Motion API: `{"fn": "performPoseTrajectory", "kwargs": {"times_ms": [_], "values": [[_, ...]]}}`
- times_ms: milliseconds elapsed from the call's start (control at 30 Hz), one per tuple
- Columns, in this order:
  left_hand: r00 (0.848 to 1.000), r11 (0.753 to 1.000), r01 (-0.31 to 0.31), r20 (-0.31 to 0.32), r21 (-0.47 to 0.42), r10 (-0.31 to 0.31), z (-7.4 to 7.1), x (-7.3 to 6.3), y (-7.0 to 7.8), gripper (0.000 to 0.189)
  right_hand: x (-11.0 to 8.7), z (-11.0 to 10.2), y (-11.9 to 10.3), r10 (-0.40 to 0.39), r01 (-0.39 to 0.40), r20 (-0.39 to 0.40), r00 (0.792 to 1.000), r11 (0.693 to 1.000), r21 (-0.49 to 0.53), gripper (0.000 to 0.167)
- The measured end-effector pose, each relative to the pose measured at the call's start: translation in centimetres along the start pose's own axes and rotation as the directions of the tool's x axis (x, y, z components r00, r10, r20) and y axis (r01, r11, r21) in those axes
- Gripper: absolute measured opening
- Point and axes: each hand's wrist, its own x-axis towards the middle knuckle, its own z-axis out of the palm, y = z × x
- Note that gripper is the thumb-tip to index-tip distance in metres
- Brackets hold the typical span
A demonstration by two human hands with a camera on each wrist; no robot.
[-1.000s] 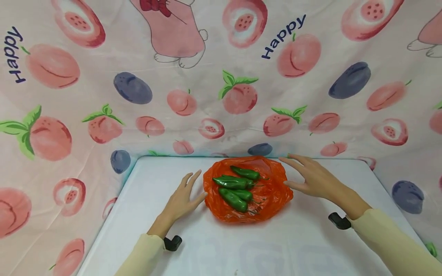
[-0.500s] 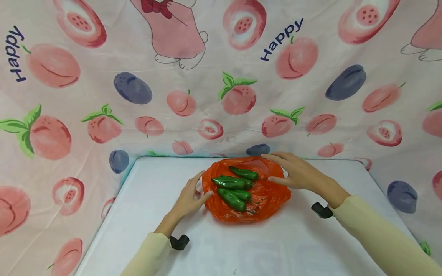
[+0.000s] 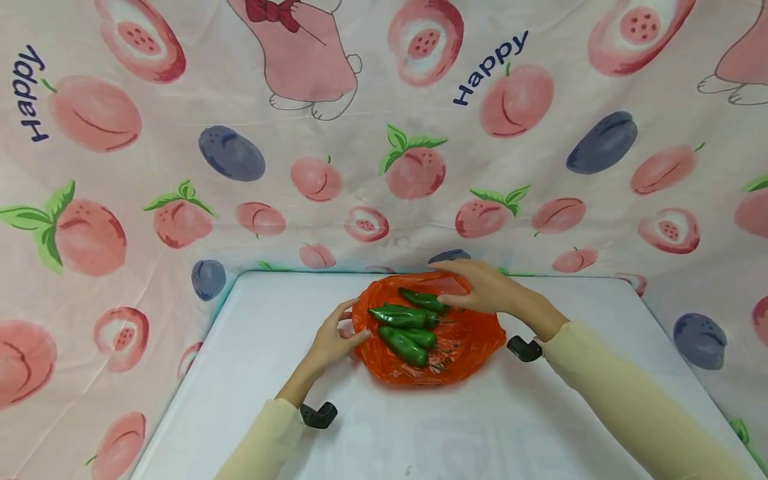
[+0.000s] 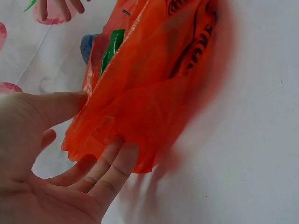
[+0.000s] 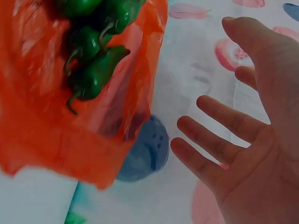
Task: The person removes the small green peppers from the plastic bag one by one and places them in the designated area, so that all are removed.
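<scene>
Orange-red plastic bag (image 3: 474,340) lies spread on the white tabletop (image 3: 456,440), toward its far edge, between a person's two hands. Nearest come the pale yellow left sleeve (image 3: 261,440) and right sleeve (image 3: 636,393), with a small black left wrist device (image 3: 319,415) and a matching right wrist device (image 3: 525,349) below the cuffs. Beyond them, the left hand (image 3: 330,340) rests at the bag's left side, thumb and fingers spread apart and unclenched against the plastic; the left wrist view also shows dark lettering on the bag's side. Several glossy green peppers (image 3: 403,317) lie together in the bag, most of their thin stems toward the right. Farther back, the right hand (image 3: 486,287) hovers by the bag's far right part, loose and grasping nothing; the right wrist view shows a gap between its fingers and the plastic. Behind the tabletop hangs a pink cloth (image 3: 336,213) printed with fruit, rabbit-like figures and "Happy".
</scene>
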Motion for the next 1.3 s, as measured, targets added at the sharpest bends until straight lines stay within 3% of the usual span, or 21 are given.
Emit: {"fn": "performPoseTrajectory", "kwargs": {"times_ms": [233,467,633,767,967,1300], "values": [[1.000,0.999,0.004,0.013,-0.038,-0.004,0.2,0.4,-0.1,0.064,2.0,1.0,-0.5,-0.021,0.016,0.047,0.999,0.995,0.100,0.066],[0.998,0.997,0.054,-0.017,-0.059,-0.055,0.4,0.5,-0.1,0.059,4.1,2.7,-0.7,-0.013,-0.023,0.162,0.987,0.976,0.219,0.064],[0.995,0.991,0.092,-0.034,-0.094,-0.095,0.4,0.5,0.1,0.059,5.3,4.0,-0.9,0.016,-0.074,0.247,0.969,0.971,0.228,0.066],[0.991,0.976,0.126,-0.029,-0.176,-0.133,0.4,0.6,0.2,0.059,6.0,4.8,-1.0,0.028,-0.104,0.307,0.951,0.967,0.232,0.070],[0.986,0.955,0.154,-0.017,-0.253,-0.163,0.4,0.9,0.1,0.058,6.8,5.8,-1.0,0.012,-0.083,0.312,0.950,0.973,0.214,0.065],[0.983,0.946,0.170,-0.024,-0.276,-0.183,0.4,0.8,-0.1,0.058,7.8,7.2,-0.6,0.093,-0.168,0.380,0.920,0.971,0.170,0.054]]}}
